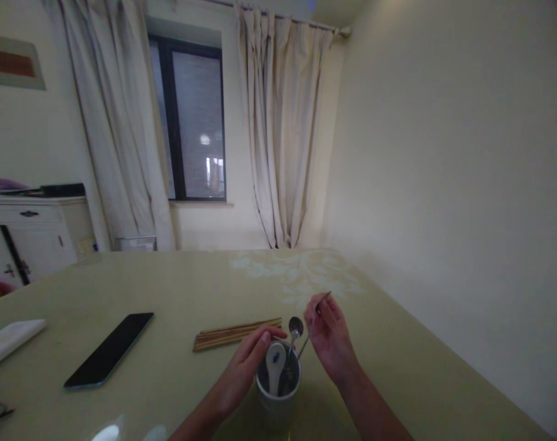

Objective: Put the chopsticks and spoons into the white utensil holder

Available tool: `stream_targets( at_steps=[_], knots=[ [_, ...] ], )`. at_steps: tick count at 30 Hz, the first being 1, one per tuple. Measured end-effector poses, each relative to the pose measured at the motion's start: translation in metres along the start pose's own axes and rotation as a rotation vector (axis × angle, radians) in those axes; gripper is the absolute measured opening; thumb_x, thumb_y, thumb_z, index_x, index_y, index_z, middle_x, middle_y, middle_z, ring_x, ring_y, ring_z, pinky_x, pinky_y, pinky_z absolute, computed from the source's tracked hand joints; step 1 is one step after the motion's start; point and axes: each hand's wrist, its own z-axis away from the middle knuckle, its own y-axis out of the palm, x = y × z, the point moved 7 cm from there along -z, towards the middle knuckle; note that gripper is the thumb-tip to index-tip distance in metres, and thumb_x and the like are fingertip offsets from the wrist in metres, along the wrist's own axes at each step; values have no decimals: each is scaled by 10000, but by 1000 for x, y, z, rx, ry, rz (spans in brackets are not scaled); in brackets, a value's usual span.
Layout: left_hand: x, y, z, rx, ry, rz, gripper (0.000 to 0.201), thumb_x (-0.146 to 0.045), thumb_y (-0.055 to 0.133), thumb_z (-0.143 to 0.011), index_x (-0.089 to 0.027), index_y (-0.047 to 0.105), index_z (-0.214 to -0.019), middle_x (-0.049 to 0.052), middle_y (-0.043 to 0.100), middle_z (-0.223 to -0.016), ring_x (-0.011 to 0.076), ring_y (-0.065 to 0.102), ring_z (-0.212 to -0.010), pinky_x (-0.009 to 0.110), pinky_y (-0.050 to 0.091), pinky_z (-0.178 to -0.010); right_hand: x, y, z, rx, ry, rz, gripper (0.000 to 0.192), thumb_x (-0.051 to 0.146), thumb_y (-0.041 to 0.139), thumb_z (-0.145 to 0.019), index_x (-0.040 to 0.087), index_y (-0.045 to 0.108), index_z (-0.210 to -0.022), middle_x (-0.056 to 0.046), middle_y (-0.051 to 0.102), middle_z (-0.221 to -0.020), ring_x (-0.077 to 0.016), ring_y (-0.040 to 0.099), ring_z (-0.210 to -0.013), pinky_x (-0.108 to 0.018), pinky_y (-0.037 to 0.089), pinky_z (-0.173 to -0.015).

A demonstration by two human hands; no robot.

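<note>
Both hands work low in the frame's centre: the left hand curls on the rim of a pale round ceramic cup holding a white ceramic spoon, while the right hand pinches a thin metal utensil. Beyond lie brown wooden chopsticks; a black flat phone rests at lower left.

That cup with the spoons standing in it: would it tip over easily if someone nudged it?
Probably somewhat. The cup is narrow and upright, with a white spoon and metal spoons rising above its rim, so it looks top-heavy. The table looks glossy, so it might slide first. The left hand rests at its rim and likely steadies it.
</note>
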Motion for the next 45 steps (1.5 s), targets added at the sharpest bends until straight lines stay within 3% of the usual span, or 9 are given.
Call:
stream_targets(
  at_steps=[7,11,16,25,29,32,36,39,45],
  knots=[
    [30,5,-14,71,-72,404,770,-822,345,-929,-197,652,-1257,144,761,-1249,324,707,-1172,510,504,-1067,-13,-62,-19,-328,-32,-190,315,223,974,-670,241,769,-909,31,808,-907,-122,769,-797,-178,650,-662],
    [51,-17,-37,-78,-83,484,865,-918,450,-801,-164,667,-1165,192,772,-1206,337,717,-1142,525,507,-1065,-16,-84,-22,-452,-46,-126,351,244,997,-604,233,758,-860,46,806,-842,-96,761,-731,-130,634,-641],
    [52,-48,-36,-296,-34,214,799,-868,529,-801,-160,700,-1131,194,757,-1230,342,704,-1156,516,527,-1042,-17,-82,-13,-523,-57,148,368,397,972,-623,226,727,-839,44,767,-795,-114,719,-686,-172,604,-576],
    [26,-16,-22,-158,209,-407,359,-369,575,-954,-259,738,-1255,81,786,-1222,267,723,-1083,389,542,-993,-44,-31,6,-252,-1,550,457,574,863,-712,196,690,-902,-64,769,-813,-252,743,-719,-335,601,-626],
    [30,-51,-32,-270,191,-703,365,-238,448,-965,-243,753,-1164,74,791,-1116,246,712,-1039,365,532,-951,-41,-19,6,-169,73,545,533,626,864,-684,212,662,-954,-94,786,-914,-263,747,-725,-353,594,-631],
    [33,-94,-35,-350,126,-914,382,-171,375,-983,-213,735,-1107,102,744,-1111,253,657,-1071,382,484,-963,-14,-10,5,-114,-82,622,549,741,667,-842,212,689,-986,-79,746,-867,-215,693,-692,-294,539,-574],
    [41,-132,-34,-363,3,-1251,394,-155,356,-1011,-243,726,-1112,98,686,-1204,264,605,-1128,390,420,-944,11,9,13,151,-259,734,629,760,437,-965,202,727,-991,-23,636,-681,-161,544,-546,-266,430,-497],
    [50,-143,-34,-362,-80,-1278,413,-194,336,-1040,-295,685,-1236,84,670,-1291,271,588,-1193,410,390,-944,12,19,21,276,-308,926,440,617,608,-959,201,726,-880,-3,611,-636,-152,521,-557,-266,427,-538],
    [52,-142,-33,-364,-106,-1234,387,-225,334,-1059,-313,687,-1189,51,711,-1290,262,595,-1204,464,356,-1000,8,21,20,198,-265,920,329,462,658,-969,200,698,-773,0,634,-614,-147,576,-557,-253,463,-544]
  ],
)
